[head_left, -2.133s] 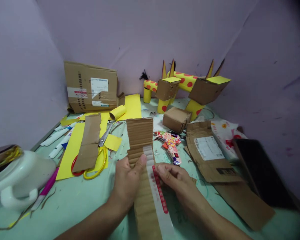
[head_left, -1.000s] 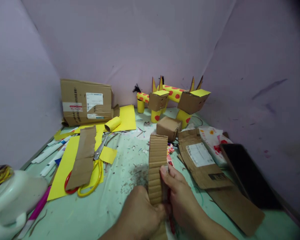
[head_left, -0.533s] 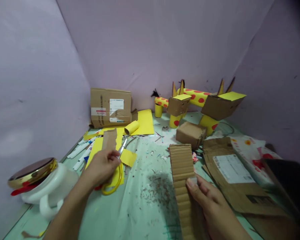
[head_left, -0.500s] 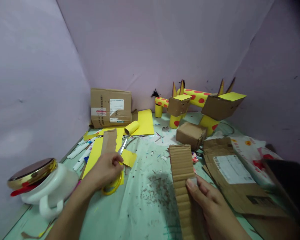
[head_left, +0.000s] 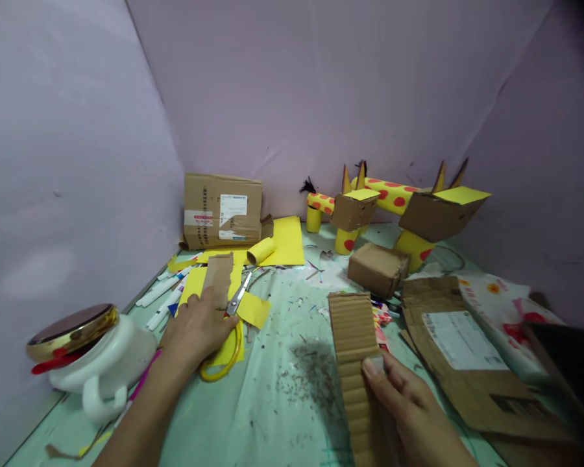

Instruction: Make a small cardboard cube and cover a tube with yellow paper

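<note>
My right hand pinches a strip of corrugated cardboard near its right edge, thumb on top. On the left, my left hand lies palm down with its fingers spread over a brown cardboard piece and yellow paper. Beside its fingertips are yellow-handled scissors, blades slightly apart and pointing away from me; a small yellow paper piece is just right of them. A yellow tube rests on yellow sheets farther back.
Behind stand a labelled carton and two yellow, red-spotted figures with box heads. A small box, flattened cardboard and a plastic bag lie right. At left are markers and a white cup.
My left hand has opened from a pinch near the scissors and shifted left, spreading over the brown piece. My right hand still holds the strip. The camera view has shifted slightly.
</note>
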Demonstrator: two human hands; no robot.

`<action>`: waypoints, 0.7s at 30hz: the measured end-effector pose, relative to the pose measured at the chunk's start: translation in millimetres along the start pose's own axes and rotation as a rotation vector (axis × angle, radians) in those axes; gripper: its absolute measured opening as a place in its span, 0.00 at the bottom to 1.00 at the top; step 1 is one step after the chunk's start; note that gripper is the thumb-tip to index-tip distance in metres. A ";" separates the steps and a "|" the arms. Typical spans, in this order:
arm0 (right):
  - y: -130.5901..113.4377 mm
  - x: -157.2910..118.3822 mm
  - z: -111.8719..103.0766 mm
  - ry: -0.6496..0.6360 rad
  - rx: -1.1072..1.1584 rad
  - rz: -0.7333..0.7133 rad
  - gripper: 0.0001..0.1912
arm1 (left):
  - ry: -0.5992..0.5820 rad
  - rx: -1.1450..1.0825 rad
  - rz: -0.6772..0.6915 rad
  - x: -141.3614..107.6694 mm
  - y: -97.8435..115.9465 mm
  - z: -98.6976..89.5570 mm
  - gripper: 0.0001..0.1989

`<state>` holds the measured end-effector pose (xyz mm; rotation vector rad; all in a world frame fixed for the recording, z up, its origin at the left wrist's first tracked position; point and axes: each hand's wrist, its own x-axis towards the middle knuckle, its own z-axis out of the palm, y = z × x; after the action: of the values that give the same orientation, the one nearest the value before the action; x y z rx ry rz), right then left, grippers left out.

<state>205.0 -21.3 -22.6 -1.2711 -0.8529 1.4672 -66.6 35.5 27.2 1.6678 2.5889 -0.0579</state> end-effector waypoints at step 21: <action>-2.6 1.9 -3.1 -0.036 -0.073 0.009 0.23 | 0.082 0.006 0.036 -8.5 -10.1 -17.2 0.20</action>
<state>208.7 -19.1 -21.3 -1.3077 -0.9332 1.4815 -72.8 24.7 44.9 1.7543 2.6187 0.0040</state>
